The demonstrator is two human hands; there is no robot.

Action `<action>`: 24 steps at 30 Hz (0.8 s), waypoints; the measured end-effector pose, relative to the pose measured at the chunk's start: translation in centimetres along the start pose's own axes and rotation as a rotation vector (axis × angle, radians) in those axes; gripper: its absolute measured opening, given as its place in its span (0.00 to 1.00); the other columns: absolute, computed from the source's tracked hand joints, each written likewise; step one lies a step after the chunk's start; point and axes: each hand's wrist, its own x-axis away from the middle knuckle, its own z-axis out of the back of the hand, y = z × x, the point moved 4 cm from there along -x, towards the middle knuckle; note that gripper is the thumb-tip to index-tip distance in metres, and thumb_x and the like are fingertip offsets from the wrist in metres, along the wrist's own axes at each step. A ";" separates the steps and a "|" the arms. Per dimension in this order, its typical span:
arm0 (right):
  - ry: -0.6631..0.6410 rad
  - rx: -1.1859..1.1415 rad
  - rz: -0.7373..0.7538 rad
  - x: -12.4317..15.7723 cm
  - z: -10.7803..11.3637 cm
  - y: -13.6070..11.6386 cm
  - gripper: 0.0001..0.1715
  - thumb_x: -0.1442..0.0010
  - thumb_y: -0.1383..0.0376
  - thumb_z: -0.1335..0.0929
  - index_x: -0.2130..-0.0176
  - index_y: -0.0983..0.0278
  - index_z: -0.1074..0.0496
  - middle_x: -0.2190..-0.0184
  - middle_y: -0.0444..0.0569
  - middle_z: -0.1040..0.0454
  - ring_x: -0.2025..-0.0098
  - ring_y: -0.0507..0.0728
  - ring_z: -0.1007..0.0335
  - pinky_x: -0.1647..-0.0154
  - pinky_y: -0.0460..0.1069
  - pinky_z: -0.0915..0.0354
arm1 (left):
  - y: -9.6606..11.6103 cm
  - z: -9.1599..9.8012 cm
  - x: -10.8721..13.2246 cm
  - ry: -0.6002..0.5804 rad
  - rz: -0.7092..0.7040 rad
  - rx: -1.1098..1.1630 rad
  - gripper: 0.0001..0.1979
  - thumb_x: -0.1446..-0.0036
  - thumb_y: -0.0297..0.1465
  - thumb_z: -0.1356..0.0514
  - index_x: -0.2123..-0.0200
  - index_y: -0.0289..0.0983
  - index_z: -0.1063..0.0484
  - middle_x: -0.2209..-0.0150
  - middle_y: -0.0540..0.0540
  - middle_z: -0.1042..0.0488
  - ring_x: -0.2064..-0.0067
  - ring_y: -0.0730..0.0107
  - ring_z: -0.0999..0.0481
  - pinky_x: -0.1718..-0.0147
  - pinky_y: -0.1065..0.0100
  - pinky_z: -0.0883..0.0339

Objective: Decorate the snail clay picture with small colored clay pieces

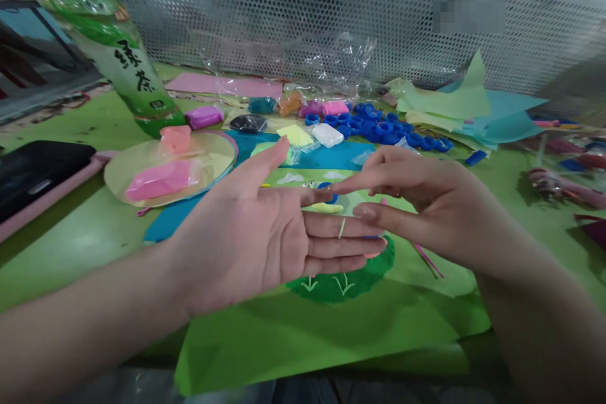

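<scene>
My left hand (265, 233) is palm up with its fingers stretched out, above a green paper sheet (303, 341). Across its fingers lies a thin pale green strip (341, 228), perhaps of modelling clay. From the right, my right hand (421, 202) reaches over, its index fingertip at the left index fingertip. Its thumb is beside the left middle finger, apart from the index finger, and no object shows between them. Below both hands is a clay picture with a dark green mound (326, 287), light grass marks and white clouds (290, 178); my hands cover part of it.
A green tea bottle (123, 63) stands at the back left, near a round disc (220, 154) bearing pink clay packets. Left of that is a black phone-like device (42, 167). Blue rings (379, 126) and bagged clay lie behind, before a perforated metal panel (293, 6).
</scene>
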 end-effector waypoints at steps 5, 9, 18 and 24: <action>0.044 -0.049 0.029 0.3 -0.5 -0.6 0.10 0.47 0.67 0.30 0.62 0.56 0.22 0.73 0.43 0.32 0.70 0.50 0.34 0.72 0.46 0.37 | -0.1 0.0 0.3 0.133 0.010 0.060 0.33 0.44 0.39 0.70 0.39 0.23 0.67 0.52 0.42 0.27 0.43 0.64 0.38 0.42 0.53 0.53; 0.086 -0.038 0.023 0.2 -0.6 -0.8 0.08 0.49 0.70 0.29 0.67 0.60 0.21 0.76 0.42 0.31 0.73 0.49 0.35 0.77 0.44 0.39 | 0.0 0.1 0.1 0.153 0.015 0.099 0.34 0.44 0.41 0.67 0.39 0.24 0.65 0.54 0.42 0.25 0.44 0.63 0.36 0.43 0.54 0.50; 0.185 0.003 0.082 0.2 -0.7 -1.6 0.03 0.49 0.70 0.28 0.74 0.64 0.24 0.79 0.42 0.33 0.77 0.46 0.38 0.80 0.43 0.43 | 0.1 0.9 -0.1 0.136 -0.006 0.187 0.36 0.42 0.48 0.64 0.44 0.21 0.54 0.56 0.36 0.24 0.47 0.60 0.32 0.45 0.54 0.43; 0.206 0.058 0.088 0.4 -0.7 -1.7 0.04 0.49 0.69 0.29 0.75 0.61 0.26 0.79 0.41 0.32 0.77 0.48 0.39 0.81 0.45 0.44 | 0.0 0.5 -0.2 0.134 0.024 0.144 0.38 0.43 0.47 0.68 0.42 0.18 0.57 0.55 0.33 0.25 0.46 0.58 0.35 0.47 0.54 0.43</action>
